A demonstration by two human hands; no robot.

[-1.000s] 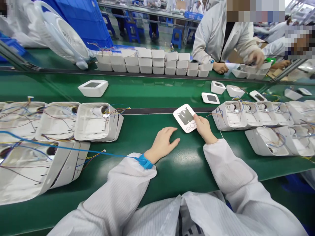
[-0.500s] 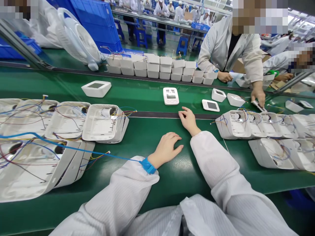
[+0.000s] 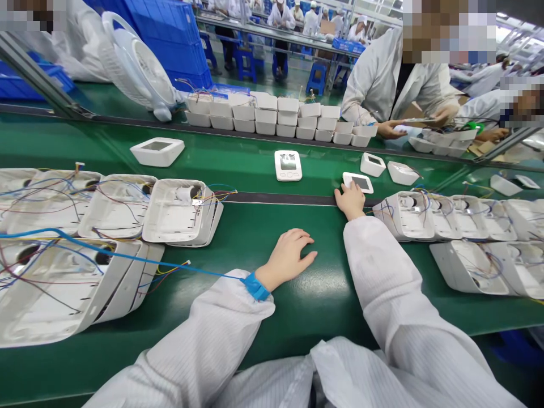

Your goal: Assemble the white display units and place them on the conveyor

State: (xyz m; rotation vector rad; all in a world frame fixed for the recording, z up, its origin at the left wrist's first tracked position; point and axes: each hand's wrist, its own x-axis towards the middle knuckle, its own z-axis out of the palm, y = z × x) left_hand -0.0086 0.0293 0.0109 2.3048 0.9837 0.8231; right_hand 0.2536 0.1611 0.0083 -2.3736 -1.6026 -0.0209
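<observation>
My right hand (image 3: pixel 352 201) reaches forward to a small white display panel (image 3: pixel 360 182) with a dark screen. Its fingertips touch the near left corner, fingers slightly apart; no grip shows. My left hand (image 3: pixel 289 258) lies palm down over the green worktop (image 3: pixel 272 323), fingers spread and holding nothing. A blue wrist strap (image 3: pixel 255 287) with a blue cord circles the left wrist. Farther forward lies another white display panel (image 3: pixel 288 165) with buttons below its screen.
Open white housings (image 3: pixel 176 212) with loose wires stand at left, and more housings (image 3: pixel 412 215) at right. Beyond are a white display unit (image 3: pixel 158 151), a row of stacked white casings (image 3: pixel 266 116), and a fan (image 3: pixel 140 62). Across the bench, a co-worker's hands (image 3: pixel 389 130) hold a flat piece.
My right hand has moved right onto the display panel's corner. The panels beyond the dark strip have shifted slightly left. The co-worker has lifted a piece off the bench. My left hand stays put.
</observation>
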